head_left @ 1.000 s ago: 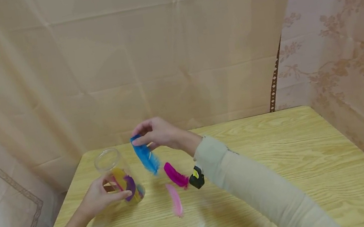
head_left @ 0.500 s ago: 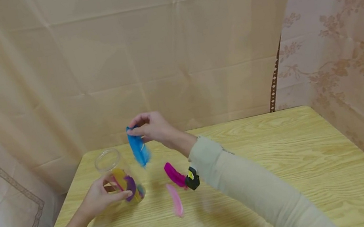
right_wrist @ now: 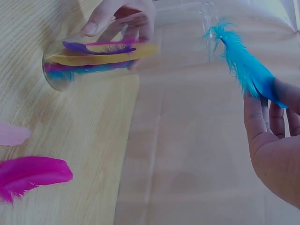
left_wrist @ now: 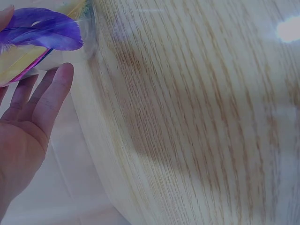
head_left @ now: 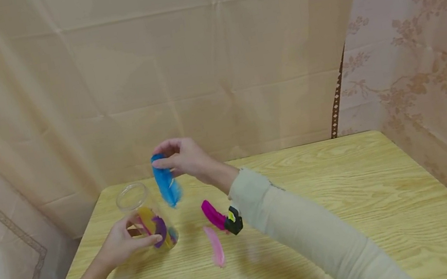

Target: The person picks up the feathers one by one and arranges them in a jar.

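My left hand (head_left: 127, 239) grips a clear, open-topped jar (head_left: 133, 199) around its lower side; it stands upright at the left of the table. Inside it lean several feathers, among them a purple feather (left_wrist: 44, 30) and a yellow feather (right_wrist: 89, 58). Up and to the right of the jar's rim, my right hand (head_left: 186, 158) pinches a blue feather (head_left: 166, 181) at its upper end between thumb and fingers. The feather hangs with its fluffy end down; in the right wrist view that end overlaps the mouth of the jar.
On the wooden table (head_left: 327, 201), right of the jar, lie a magenta feather (head_left: 213, 214) and a light pink feather (head_left: 215, 247). Beige cloth (head_left: 210, 62) hangs behind the table's back edge, and patterned cloth (head_left: 435, 49) hangs at the right.
My right hand has moved up and left with the blue feather, closer to the jar's mouth. The left hand, the jar and the feathers on the table have stayed in place.
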{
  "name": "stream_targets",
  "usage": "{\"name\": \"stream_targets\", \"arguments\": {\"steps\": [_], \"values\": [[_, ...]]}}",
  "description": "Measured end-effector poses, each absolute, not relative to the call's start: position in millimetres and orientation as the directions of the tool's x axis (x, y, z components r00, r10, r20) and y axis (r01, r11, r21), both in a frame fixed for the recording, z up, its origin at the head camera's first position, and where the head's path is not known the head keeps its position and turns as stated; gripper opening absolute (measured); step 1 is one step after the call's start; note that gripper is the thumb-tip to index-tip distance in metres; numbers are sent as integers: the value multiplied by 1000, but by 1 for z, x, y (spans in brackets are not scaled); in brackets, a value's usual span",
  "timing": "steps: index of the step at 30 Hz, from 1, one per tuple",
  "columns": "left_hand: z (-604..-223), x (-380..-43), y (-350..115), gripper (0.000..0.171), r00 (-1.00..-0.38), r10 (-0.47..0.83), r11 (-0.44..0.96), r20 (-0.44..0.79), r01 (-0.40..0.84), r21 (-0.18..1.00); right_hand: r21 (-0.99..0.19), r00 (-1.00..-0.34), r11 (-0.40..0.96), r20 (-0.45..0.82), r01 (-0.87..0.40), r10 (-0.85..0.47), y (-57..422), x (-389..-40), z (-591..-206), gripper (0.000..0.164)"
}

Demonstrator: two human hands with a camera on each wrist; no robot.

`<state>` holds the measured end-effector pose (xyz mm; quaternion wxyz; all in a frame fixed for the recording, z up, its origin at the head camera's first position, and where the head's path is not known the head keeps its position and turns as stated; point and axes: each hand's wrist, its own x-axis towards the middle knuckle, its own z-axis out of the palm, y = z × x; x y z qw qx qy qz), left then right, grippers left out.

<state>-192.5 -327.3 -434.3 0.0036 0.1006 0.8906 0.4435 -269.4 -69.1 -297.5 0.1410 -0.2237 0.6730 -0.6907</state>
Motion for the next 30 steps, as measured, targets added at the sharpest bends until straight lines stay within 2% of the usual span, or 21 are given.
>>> {"name": "stream_targets", "arguments": {"steps": [14, 30], "values": [[-432, -193, -328, 60, -974, 202, 579, 99, 201, 790, -994, -835, -28, 100, -101, -540, -75, -265, -282, 15], [-431, -193, -330, 63, -975, 210, 571, 78, 188, 799, -996, -833, -64, 92, -68, -545, -77, -265, -283, 15]]}}
